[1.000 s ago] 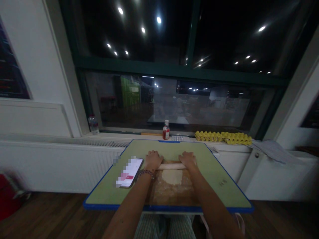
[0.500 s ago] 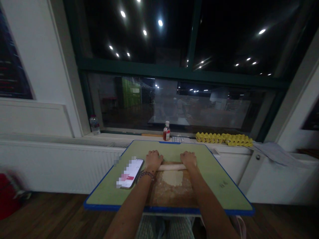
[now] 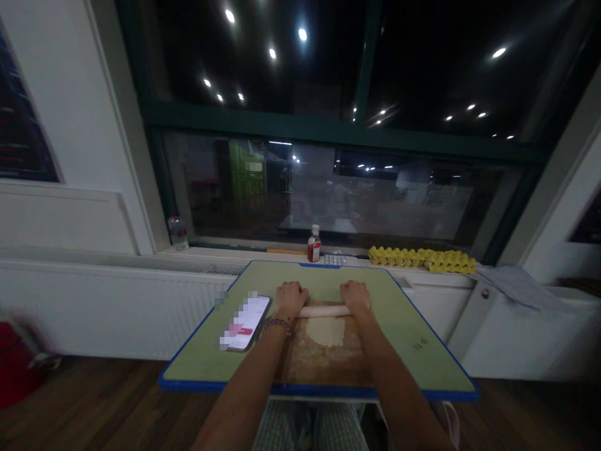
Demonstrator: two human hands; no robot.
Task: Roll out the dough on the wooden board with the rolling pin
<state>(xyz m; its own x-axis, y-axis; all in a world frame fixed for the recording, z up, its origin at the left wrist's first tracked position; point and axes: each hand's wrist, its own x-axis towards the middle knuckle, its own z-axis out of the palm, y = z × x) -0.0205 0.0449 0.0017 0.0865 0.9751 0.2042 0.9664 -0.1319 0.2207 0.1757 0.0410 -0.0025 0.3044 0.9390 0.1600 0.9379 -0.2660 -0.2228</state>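
Observation:
A pale rolling pin (image 3: pixel 325 311) lies crosswise over the far part of a wooden board (image 3: pixel 323 368). My left hand (image 3: pixel 290 299) is closed on its left end, a beaded bracelet at the wrist. On the right end, my right hand (image 3: pixel 355 295) is closed too. Just on the near side of the pin, a thin flat sheet of dough (image 3: pixel 326 332) is spread on the board, its far edge meeting the pin. Flour-like smears mark the wood. Both ends of the pin are hidden by my hands.
The board rests on a green table (image 3: pixel 404 351) with a blue rim. Left of my left arm lies a phone (image 3: pixel 248 322). On the windowsill stand a small bottle of red liquid (image 3: pixel 314 245), yellow egg trays (image 3: pixel 422 259) and a water bottle (image 3: pixel 178 233). A red bucket (image 3: pixel 19 366) is at far left.
The view has shifted slightly, so the table and sill sit a little higher. Both hands stay on the rolling pin, with hardly any movement over the dough.

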